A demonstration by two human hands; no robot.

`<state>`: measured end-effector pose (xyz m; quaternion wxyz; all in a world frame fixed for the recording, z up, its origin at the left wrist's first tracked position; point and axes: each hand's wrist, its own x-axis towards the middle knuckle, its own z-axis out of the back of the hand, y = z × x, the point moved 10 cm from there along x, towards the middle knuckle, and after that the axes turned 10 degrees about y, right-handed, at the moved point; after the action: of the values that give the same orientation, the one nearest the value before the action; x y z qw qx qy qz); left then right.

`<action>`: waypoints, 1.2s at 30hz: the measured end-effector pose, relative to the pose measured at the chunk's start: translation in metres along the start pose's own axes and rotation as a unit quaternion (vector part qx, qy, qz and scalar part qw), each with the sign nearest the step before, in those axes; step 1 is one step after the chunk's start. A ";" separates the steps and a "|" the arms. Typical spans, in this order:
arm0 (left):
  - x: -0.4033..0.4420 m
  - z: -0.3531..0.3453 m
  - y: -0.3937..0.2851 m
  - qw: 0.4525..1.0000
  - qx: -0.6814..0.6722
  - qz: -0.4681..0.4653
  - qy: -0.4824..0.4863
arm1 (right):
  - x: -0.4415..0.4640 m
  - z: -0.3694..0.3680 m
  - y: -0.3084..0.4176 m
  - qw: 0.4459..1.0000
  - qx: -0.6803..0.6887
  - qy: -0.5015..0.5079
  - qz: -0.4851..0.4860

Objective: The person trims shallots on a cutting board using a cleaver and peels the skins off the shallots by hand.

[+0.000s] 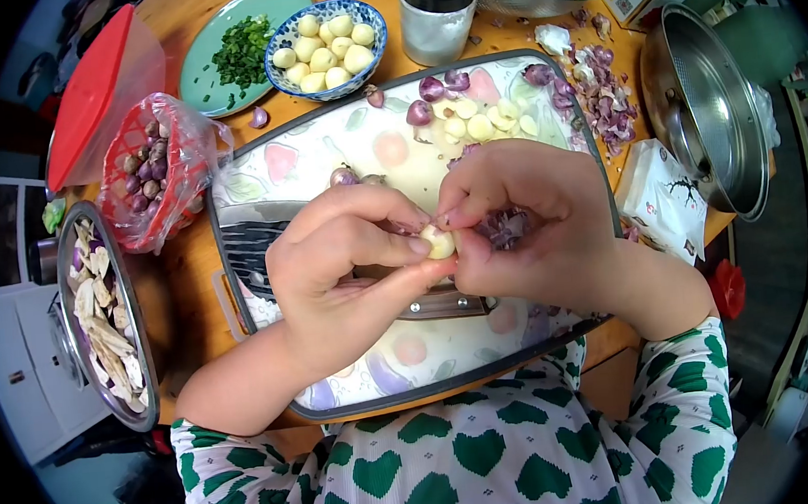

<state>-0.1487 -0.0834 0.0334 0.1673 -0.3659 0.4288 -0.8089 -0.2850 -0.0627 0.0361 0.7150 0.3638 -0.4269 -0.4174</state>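
Between my two hands, over the cutting board, is a pale peeled garlic clove. My left hand pinches it between thumb and fingertips. Closed against its other side are the thumb and fingers of my right hand, with purple skin showing in that palm. Under my hands lies a knife, its dark blade to the left and its riveted brown handle toward me. Unpeeled purple garlic bulbs and pale sliced pieces sit at the board's far side.
Beyond the board stand a patterned bowl of peeled garlic, a green plate with chopped greens, and a jar. A red basket of bulbs and a metal bowl are left. Loose skins and a steel pot lie right.
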 end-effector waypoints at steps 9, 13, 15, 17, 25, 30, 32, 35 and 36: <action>0.001 -0.001 -0.001 1.000 -0.021 -0.018 -0.011 | -0.003 -0.005 -0.015 0.991 0.092 0.030 -0.088; -0.002 -0.003 0.008 0.988 -0.151 -0.008 -0.013 | -0.002 0.000 -0.018 0.982 0.158 0.023 -0.101; -0.010 -0.011 0.031 0.929 -0.359 0.056 -0.076 | -0.001 0.008 -0.028 0.968 0.232 -0.039 -0.084; -0.009 -0.013 0.036 0.933 -0.356 0.047 -0.028 | 0.001 0.021 -0.018 0.994 0.080 -0.022 -0.066; -0.012 -0.012 0.051 0.896 -0.429 0.101 -0.051 | 0.007 0.034 0.018 0.967 -0.255 -0.016 0.001; -0.015 -0.012 0.054 0.886 -0.446 0.121 -0.038 | 0.007 0.025 0.018 0.961 -0.270 0.062 0.012; -0.016 -0.013 0.056 0.880 -0.456 0.128 -0.041 | 0.007 0.023 0.018 0.962 -0.263 0.071 0.010; -0.013 -0.016 0.054 0.874 -0.471 0.109 -0.040 | 0.007 0.021 0.020 0.965 -0.250 0.075 0.016; -0.013 -0.016 0.055 0.875 -0.471 0.102 -0.043 | 0.006 0.021 0.019 0.969 -0.234 0.078 0.013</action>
<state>-0.1541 -0.0981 -0.0228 0.0757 -0.3902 0.7862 -0.4733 -0.2966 -0.0637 0.0626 0.8170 0.2119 -0.2645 -0.4665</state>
